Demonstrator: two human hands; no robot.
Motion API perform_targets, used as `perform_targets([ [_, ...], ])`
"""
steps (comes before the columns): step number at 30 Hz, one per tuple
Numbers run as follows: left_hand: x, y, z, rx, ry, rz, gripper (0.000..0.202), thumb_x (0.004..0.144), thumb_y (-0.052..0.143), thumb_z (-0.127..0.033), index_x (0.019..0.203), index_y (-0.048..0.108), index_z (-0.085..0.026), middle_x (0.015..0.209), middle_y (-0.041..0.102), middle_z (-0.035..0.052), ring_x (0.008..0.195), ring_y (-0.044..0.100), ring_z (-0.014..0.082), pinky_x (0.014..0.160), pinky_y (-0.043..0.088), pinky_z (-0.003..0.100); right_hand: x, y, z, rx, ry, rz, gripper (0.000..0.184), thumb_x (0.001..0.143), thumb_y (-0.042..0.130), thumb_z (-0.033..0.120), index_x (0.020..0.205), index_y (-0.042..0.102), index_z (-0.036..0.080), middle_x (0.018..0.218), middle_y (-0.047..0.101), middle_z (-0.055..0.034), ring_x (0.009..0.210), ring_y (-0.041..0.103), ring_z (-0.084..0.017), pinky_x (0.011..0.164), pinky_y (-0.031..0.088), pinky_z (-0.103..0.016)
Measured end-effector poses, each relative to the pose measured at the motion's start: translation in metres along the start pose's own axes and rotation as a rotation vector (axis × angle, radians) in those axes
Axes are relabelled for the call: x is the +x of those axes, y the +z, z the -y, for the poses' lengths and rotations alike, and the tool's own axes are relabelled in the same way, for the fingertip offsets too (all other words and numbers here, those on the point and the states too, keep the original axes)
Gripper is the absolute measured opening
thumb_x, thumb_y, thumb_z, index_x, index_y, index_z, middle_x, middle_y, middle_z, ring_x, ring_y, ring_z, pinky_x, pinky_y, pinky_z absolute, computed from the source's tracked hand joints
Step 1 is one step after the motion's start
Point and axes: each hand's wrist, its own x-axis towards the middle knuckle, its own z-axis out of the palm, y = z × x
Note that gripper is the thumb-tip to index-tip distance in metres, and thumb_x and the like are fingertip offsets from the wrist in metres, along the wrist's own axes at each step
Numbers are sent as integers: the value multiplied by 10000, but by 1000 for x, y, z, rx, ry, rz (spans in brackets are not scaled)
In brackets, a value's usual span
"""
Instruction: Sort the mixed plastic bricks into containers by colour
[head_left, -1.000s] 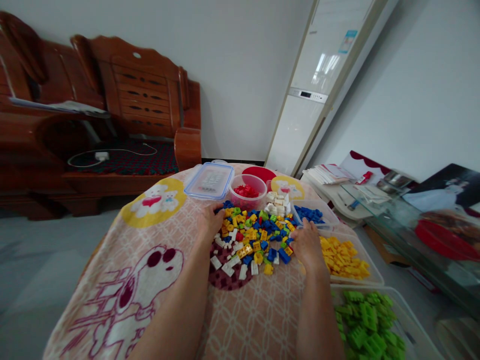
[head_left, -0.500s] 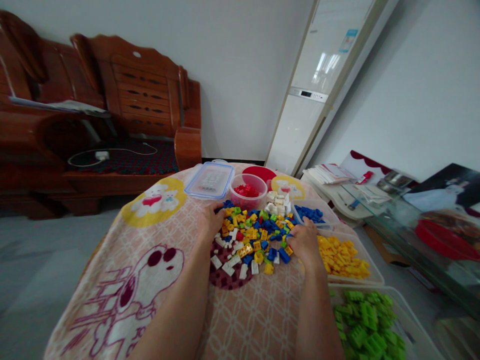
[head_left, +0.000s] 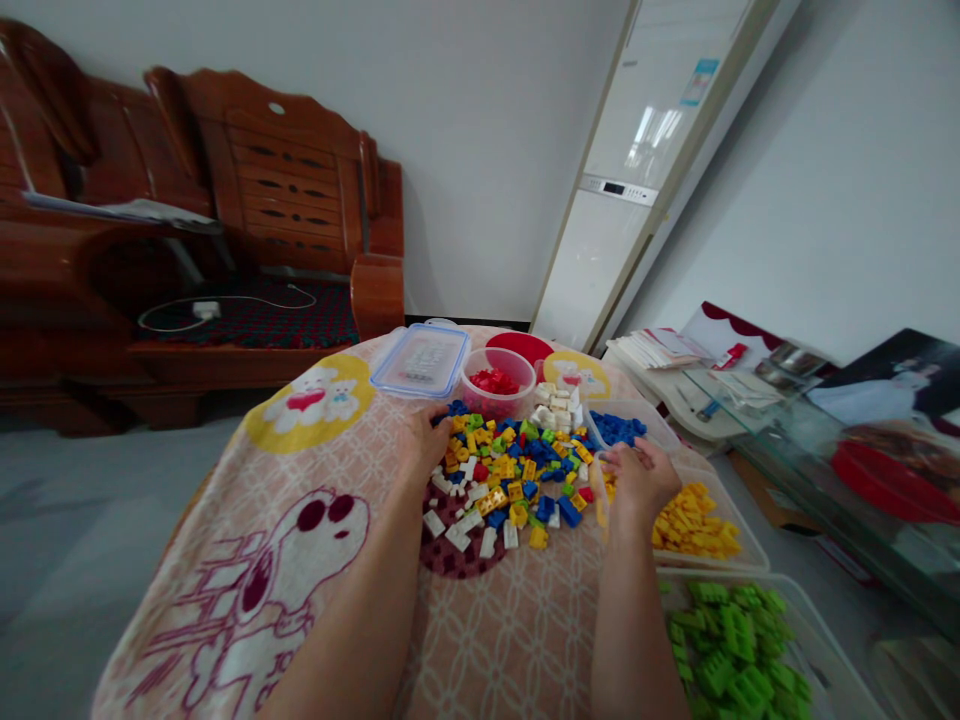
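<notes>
A heap of mixed toy building bricks in yellow, blue, green, white and red lies loose on the patterned cloth. My left hand rests at the heap's left edge with thumb and fingers slightly apart, near some blue bricks; no brick shows in it. To the right, my right hand is over the near-left rim of the clear box of yellow bricks, its fingers pinched together. Whatever they hold is hidden. Behind it is a clear box with blue bricks.
Green bricks fill a box at the near right. A round tub of red bricks, a pile of white bricks and a blue-edged lid sit at the back. A glass table stands at the right.
My right hand has moved right, from the heap's right edge to the yellow box's rim, and its fingers have lifted off the bricks. The left hand stays in place.
</notes>
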Motion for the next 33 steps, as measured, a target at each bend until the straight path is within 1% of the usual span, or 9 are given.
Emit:
perform_targets([
  [4,2,2,2,-13,6,5,356,826,573,-231,1141,732,-186,1147,736,68,1057,672,227,976,501,333,4,6,-4,253,46,-13,682,537,767,369,1143,597,107,906,687,-69,833,704,-234,738,609,-408],
  [8,1,1,0,-1,-12,11,362,827,577,-240,1149,732,-185,1154,734,73,1074,668,236,983,501,342,7,4,1,150,18,45,620,577,718,379,1121,641,90,987,704,-114,869,700,-242,752,601,-387],
  [10,0,-1,-2,7,-20,17,366,832,576,-242,1159,728,-187,1159,731,75,1082,665,241,982,502,348,4,-1,8,-11,31,180,538,603,695,402,1039,686,87,848,713,-84,732,697,-227,655,592,-351],
  [13,0,-1,-2,8,-19,19,371,833,571,-239,1166,724,-185,1163,729,78,1081,664,239,979,500,343,-5,-10,23,-333,37,540,395,675,637,377,971,719,129,695,697,-37,540,638,-180,501,513,-281],
  [15,1,0,0,4,-20,19,372,832,569,-243,1166,723,-185,1160,729,78,1071,667,235,974,501,339,-12,-13,32,-564,-49,739,245,693,608,279,872,729,162,682,699,-27,546,630,-161,520,479,-250],
  [18,4,4,5,-3,-17,12,370,832,566,-251,1161,723,-192,1146,734,73,1055,670,227,968,502,335,-21,-12,37,-894,-226,917,136,671,603,150,735,718,184,675,699,-29,672,661,-173,626,463,-244],
  [22,5,5,7,-7,10,1,361,828,564,-240,1145,730,-195,1150,734,68,1063,666,226,983,493,335,-31,-3,34,-1206,-393,969,232,659,616,70,814,739,192,859,741,-70,859,672,-206,720,439,-263],
  [25,4,4,5,10,-8,4,364,827,567,-256,1148,730,-200,1147,734,70,1057,667,234,974,498,344,-36,3,33,-1304,-425,996,268,677,589,43,834,748,192,932,744,-91,912,669,-212,720,425,-263],
  [33,3,2,4,11,17,3,349,825,570,-245,1128,737,-202,1141,739,58,1054,668,225,978,495,331,-27,5,29,-931,-359,952,237,693,576,99,758,772,217,744,738,-19,756,675,-162,708,467,-232],
])
